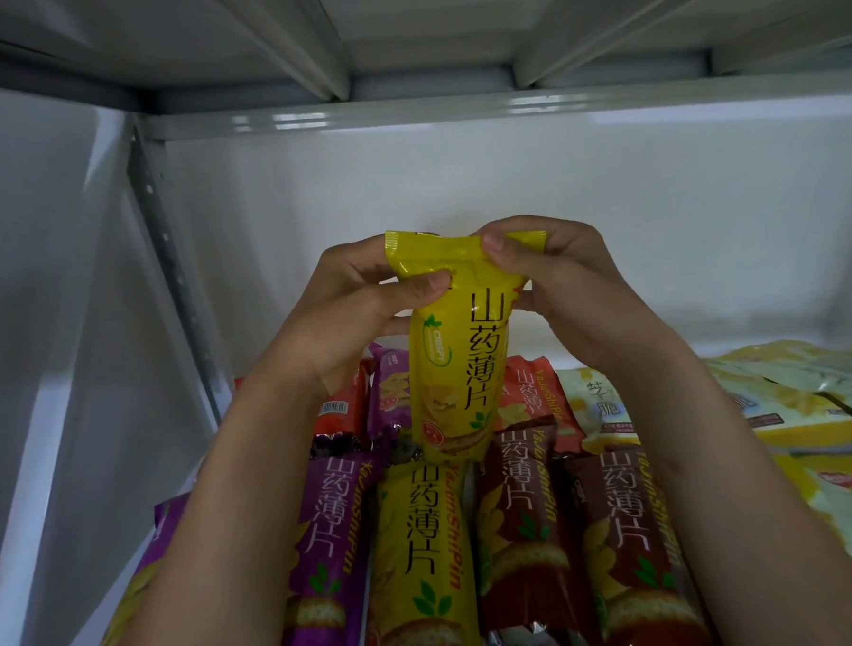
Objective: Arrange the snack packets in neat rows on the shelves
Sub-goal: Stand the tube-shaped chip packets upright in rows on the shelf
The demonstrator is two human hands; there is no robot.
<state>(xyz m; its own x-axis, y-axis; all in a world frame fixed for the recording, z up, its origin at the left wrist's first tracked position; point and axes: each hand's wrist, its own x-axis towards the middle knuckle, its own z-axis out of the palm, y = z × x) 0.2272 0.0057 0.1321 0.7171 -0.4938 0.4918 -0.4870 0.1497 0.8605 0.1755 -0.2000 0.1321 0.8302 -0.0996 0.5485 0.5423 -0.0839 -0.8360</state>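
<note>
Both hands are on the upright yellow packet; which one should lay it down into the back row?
Left, probably. The left hand wraps the yellow packet body; the right hand only pinches its top seal.

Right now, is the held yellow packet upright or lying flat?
Upright: yellow packet stands on end, top gripped by left hand and right hand, above the flat packets.
</note>
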